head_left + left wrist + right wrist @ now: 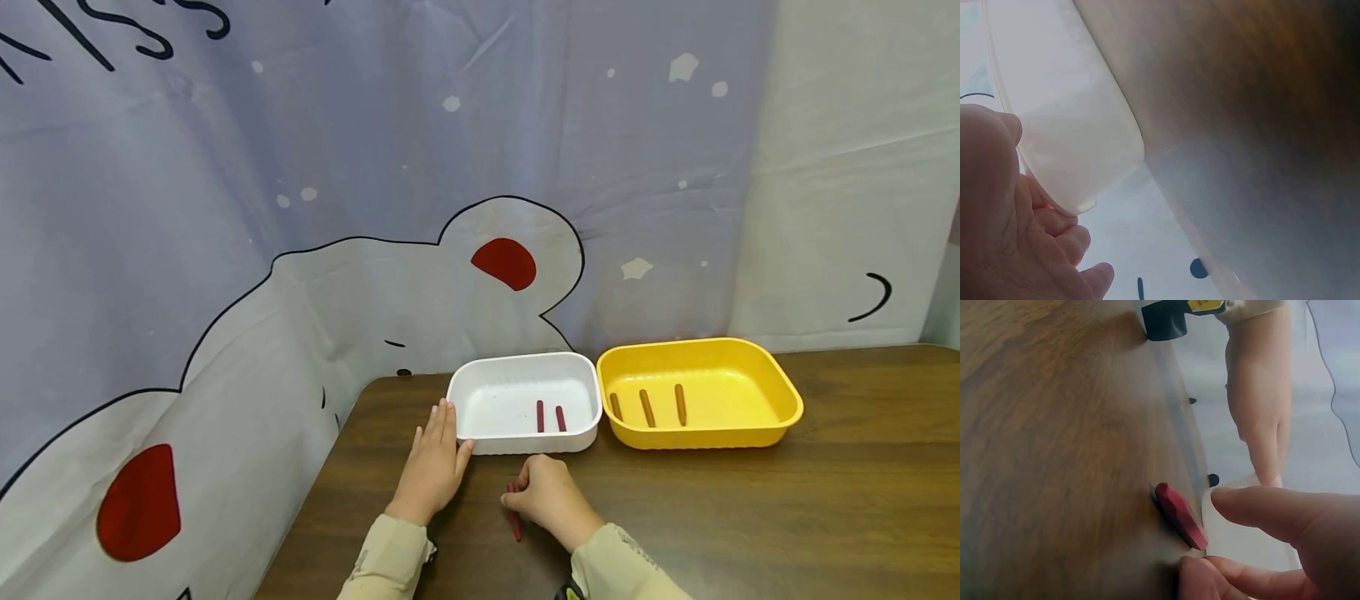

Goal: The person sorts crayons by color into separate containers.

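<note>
Bench [750, 517]: brown wood, cartoon cloth behind
Left hand [433, 467]: flat, fingers relaxed, touching white tray [480, 371]
Right hand [551, 500]: pinching red stick [515, 521] on bench
Yellow tray [780, 392]: beside white tray

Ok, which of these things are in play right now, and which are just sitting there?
In play:
right hand pinching a red stick on the table
left hand flat against the white tray
two red sticks in that tray

Sitting there:
yellow tray with three sticks
bear-print cloth
</note>
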A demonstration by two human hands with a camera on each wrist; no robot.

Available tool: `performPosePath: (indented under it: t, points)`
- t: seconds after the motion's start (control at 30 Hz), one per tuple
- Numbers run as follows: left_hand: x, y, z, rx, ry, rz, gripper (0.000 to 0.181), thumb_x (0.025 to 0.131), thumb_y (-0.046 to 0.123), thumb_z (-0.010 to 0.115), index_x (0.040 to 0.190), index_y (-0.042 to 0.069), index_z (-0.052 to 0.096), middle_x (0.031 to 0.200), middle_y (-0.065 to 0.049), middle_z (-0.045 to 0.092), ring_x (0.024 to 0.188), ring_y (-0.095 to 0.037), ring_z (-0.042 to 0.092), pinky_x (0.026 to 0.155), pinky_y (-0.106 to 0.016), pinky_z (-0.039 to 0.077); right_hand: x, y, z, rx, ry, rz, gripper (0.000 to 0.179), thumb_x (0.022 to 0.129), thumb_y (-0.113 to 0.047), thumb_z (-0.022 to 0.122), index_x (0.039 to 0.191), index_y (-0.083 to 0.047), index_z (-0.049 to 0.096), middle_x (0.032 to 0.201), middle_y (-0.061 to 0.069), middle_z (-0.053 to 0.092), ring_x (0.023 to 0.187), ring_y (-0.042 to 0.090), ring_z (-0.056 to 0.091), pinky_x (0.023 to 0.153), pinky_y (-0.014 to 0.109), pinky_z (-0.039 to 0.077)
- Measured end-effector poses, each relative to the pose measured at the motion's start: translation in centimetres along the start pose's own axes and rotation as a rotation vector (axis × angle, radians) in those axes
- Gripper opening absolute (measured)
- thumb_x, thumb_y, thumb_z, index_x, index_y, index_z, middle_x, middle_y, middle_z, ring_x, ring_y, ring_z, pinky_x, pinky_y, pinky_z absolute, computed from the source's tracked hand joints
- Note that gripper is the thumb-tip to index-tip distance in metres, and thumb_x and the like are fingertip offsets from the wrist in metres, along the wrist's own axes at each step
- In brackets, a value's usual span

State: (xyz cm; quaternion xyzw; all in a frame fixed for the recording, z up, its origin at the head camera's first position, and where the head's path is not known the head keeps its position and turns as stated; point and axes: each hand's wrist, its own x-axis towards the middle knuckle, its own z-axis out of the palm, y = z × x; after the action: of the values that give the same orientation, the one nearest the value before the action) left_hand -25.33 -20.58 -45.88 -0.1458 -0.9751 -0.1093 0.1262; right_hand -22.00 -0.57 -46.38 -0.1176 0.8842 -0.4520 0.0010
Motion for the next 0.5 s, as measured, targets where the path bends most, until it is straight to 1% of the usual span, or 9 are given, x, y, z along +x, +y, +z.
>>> performPosePath:
  t: [0.1, 0.2, 0.4, 0.5]
  points:
    - [0.01, -0.01, 0.0, 0.0, 0.001, 0.003, 0.067, 0.108, 0.033, 0.048, 0.154, -0.012, 0.028, 0.161, -0.028, 0.026, 0.149, -0.041, 0.027, 0.115, -0.062, 0.028, 0.09, -0.1, 0.26, -0.004, -0.009, 0.007, 0.04, 0.071, -0.013, 0.088, 0.058, -0.009, 0.051, 0.055, -0.006, 0.046, 0.052, 0.01, 0.044, 0.048, 0.024, 0.038]
    - [0.02, -0.01, 0.02, 0.0, 0.001, 0.004, 0.067, 0.108, 0.033, 0.049, 0.154, -0.012, 0.028, 0.161, -0.027, 0.026, 0.15, -0.041, 0.027, 0.115, -0.062, 0.029, 0.14, -0.1, 0.53, -0.027, -0.001, -0.016, 0.043, 0.07, -0.011, 0.088, 0.051, -0.01, 0.049, 0.049, -0.009, 0.041, 0.048, 0.008, 0.041, 0.046, 0.024, 0.035]
    - [0.0, -0.01, 0.04, 0.005, 0.0, 0.004, 0.067, 0.108, 0.034, 0.049, 0.154, -0.011, 0.028, 0.161, -0.027, 0.026, 0.15, -0.041, 0.026, 0.115, -0.062, 0.029, -0.06, -0.27, 0.83, -0.062, 0.005, -0.049, 0.036, 0.068, 0.0, 0.078, 0.046, -0.012, 0.053, 0.039, -0.011, 0.039, 0.042, 0.007, 0.041, 0.044, 0.025, 0.036]
    - [-0.03, -0.01, 0.06, 0.005, -0.001, 0.002, 0.068, 0.108, 0.034, 0.049, 0.154, -0.012, 0.028, 0.161, -0.028, 0.026, 0.15, -0.041, 0.026, 0.115, -0.062, 0.029, -0.18, -0.31, 0.92, -0.077, 0.016, -0.056, 0.037, 0.066, 0.003, 0.074, 0.045, -0.014, 0.049, 0.038, -0.012, 0.036, 0.041, 0.006, 0.039, 0.042, 0.024, 0.033]
